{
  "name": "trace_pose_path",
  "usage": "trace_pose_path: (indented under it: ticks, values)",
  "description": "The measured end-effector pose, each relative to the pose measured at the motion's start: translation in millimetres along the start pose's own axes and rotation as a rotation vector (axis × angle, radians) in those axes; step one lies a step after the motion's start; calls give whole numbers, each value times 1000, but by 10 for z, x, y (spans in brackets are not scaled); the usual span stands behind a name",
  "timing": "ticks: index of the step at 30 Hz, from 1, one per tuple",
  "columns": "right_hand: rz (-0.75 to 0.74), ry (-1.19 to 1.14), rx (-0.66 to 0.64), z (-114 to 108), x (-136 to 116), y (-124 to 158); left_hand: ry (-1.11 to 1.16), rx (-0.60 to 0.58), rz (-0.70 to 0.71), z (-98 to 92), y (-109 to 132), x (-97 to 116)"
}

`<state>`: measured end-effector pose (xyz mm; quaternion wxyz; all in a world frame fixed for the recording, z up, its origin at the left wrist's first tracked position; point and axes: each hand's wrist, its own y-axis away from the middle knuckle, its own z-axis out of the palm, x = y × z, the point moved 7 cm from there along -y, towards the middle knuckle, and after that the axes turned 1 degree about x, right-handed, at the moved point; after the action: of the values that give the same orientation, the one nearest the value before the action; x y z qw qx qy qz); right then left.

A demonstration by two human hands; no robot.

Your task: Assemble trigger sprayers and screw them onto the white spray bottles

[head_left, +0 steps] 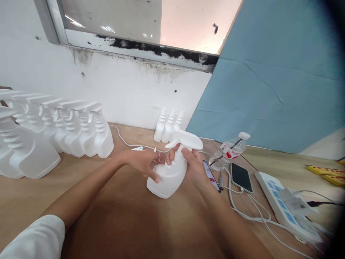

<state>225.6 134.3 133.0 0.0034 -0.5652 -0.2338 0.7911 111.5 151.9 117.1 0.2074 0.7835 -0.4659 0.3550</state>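
A white spray bottle (169,180) with a white trigger head (187,138) is tilted in front of me, just above the wooden table. Wrapped around its neck, my right hand (194,163) has the thumb just below the trigger head. My left hand (145,162) holds the bottle's body from the left, thumb against its side; its other fingers are partly hidden. Behind the bottle, several white bottles without trigger heads (168,127) stand by the wall. Small white pieces (138,148) lie just beyond my left hand.
Rows of white spray bottles (74,135) stand at the left. To the right are a clear water bottle (229,153), a lit phone (211,175), a dark-screened phone (242,177), white cables and a power strip (285,207). A blue cloth (269,79) hangs at the right.
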Motion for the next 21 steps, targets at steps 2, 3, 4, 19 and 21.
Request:
trace_pose_path:
  ticks: [2, 3, 4, 19, 21]
  values:
    - [22, 32, 57, -47, 78, 13, 141, 151, 123, -170, 51, 162]
    - [33, 43, 69, -50, 115, 22, 200, 250, 179, -264, 94, 240]
    - [47, 50, 65, -36, 148, 33, 249, 351, 228, -347, 146, 311]
    - [-41, 157, -26, 201, 42, 79, 97, 745, 321, -494, 430, 647]
    - [-51, 118, -36, 223, 28, 82, 65, 749, 337, -495, 441, 664]
